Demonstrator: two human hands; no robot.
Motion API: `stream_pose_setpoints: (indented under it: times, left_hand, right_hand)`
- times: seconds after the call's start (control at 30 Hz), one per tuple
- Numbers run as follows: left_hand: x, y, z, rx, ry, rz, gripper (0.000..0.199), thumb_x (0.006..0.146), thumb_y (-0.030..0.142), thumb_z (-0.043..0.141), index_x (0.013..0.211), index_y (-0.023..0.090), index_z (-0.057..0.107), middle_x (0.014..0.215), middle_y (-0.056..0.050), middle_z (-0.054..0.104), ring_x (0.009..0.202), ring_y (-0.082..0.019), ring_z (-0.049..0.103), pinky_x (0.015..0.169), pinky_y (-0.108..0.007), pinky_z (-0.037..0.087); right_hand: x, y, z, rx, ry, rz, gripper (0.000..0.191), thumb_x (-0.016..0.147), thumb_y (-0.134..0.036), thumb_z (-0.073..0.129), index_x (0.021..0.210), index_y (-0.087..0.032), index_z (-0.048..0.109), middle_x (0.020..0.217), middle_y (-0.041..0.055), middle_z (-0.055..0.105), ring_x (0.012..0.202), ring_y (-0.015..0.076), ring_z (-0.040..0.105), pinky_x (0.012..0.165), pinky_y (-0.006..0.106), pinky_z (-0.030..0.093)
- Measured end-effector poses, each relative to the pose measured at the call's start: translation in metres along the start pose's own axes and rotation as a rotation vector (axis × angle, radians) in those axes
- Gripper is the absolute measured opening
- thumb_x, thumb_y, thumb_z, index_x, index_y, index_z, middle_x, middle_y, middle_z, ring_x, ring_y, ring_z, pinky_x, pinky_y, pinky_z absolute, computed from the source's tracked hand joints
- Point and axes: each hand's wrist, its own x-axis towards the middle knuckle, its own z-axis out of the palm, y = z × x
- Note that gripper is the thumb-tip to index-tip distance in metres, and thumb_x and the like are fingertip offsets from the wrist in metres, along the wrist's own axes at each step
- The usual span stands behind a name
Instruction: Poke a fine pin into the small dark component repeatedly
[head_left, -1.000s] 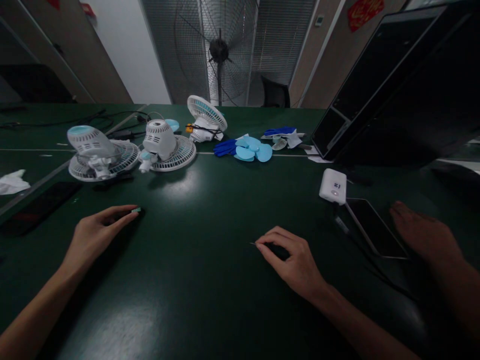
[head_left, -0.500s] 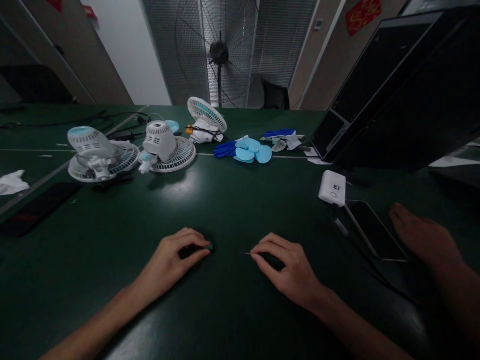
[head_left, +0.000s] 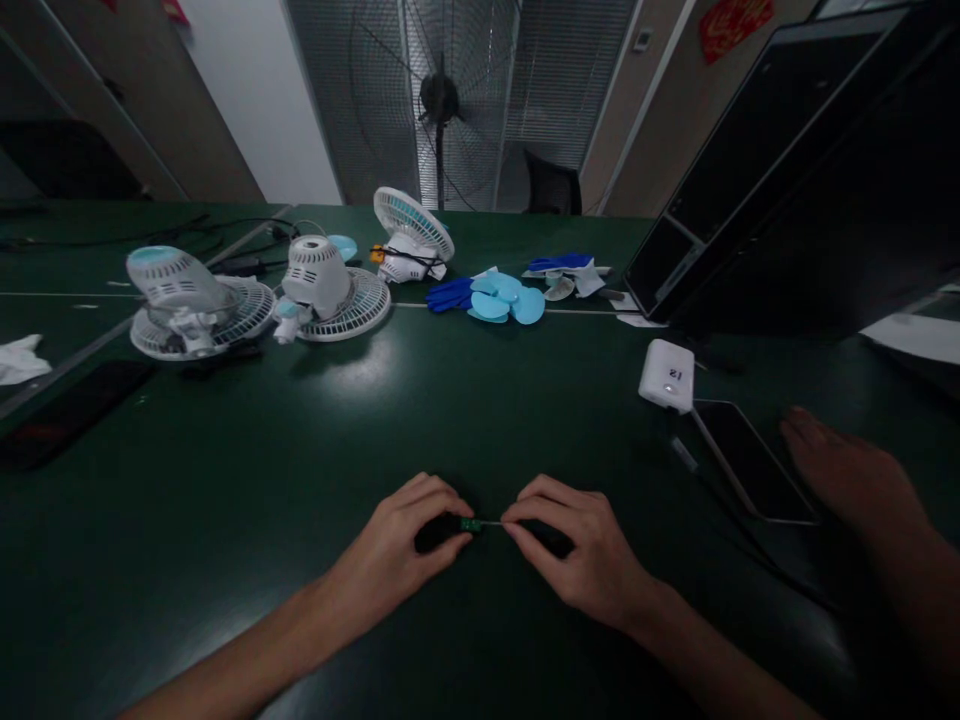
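My left hand (head_left: 424, 530) pinches a small green piece with pale spots (head_left: 471, 525) between thumb and fingertips. It is too small to tell exactly what it is. Facing it, my right hand (head_left: 574, 535) is closed on a thin metal rod (head_left: 491, 523), whose bare end points left. The rod's tip reaches the right side of the green piece, or very near it. Whatever part of the rod lies inside my right hand is hidden by the fingers. Both hands are low over the dark green table (head_left: 465, 410).
Small white fans (head_left: 319, 285) stand at the back left. Light blue fan blades (head_left: 508, 300) and blue gloves (head_left: 450, 295) lie behind my hands. To the right are a white box (head_left: 667, 375), a phone (head_left: 754, 460), a cable and another person's hand (head_left: 847, 465). A large black panel (head_left: 810, 190) rises beyond.
My left hand has moved right with the green piece, bringing it up to the rod's tip. My right hand has barely moved. The camera view has shifted slightly.
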Motion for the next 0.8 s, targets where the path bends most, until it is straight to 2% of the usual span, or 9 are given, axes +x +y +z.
stream_pose_setpoints:
  times: [0.23,0.43,0.67,0.8]
  left_hand:
    - [0.001,0.002,0.000,-0.005,0.003,-0.005,0.014,0.097,0.023,0.068,0.111,0.025,0.070,0.107,-0.002,0.069,0.102,-0.019,0.063,0.089,-0.034,0.050]
    - [0.000,0.000,0.002,0.021,-0.005,0.002,0.015,0.096,0.021,0.069,0.111,0.025,0.069,0.107,-0.002,0.069,0.102,-0.019,0.063,0.088,-0.033,0.050]
    - [-0.003,-0.001,0.001,0.061,-0.019,0.028,0.020,0.098,0.024,0.067,0.118,0.027,0.067,0.115,-0.002,0.067,0.108,-0.019,0.061,0.094,-0.034,0.051]
    - [-0.006,0.000,0.001,0.102,-0.061,0.049,0.025,0.103,0.023,0.059,0.126,0.029,0.064,0.123,-0.004,0.064,0.114,-0.019,0.060,0.098,-0.035,0.052]
  right_hand:
    - [0.004,-0.004,0.004,-0.008,-0.006,-0.011,0.013,0.096,-0.017,0.065,0.101,-0.022,0.076,0.093,0.0024,0.071,0.078,0.0156,0.069,0.068,0.029,0.050]
    - [0.009,-0.021,0.012,0.182,0.070,-0.050,0.012,0.097,-0.016,0.067,0.103,-0.022,0.076,0.095,0.0022,0.072,0.083,0.0150,0.070,0.074,0.027,0.053]
    - [0.004,-0.004,0.002,0.119,0.136,0.012,0.014,0.097,-0.014,0.066,0.103,-0.022,0.077,0.093,0.0040,0.071,0.081,0.0170,0.070,0.072,0.030,0.055]
    - [0.004,-0.002,0.000,0.114,0.129,0.025,0.014,0.097,-0.015,0.066,0.103,-0.022,0.077,0.094,0.0036,0.071,0.083,0.0169,0.070,0.074,0.030,0.055]
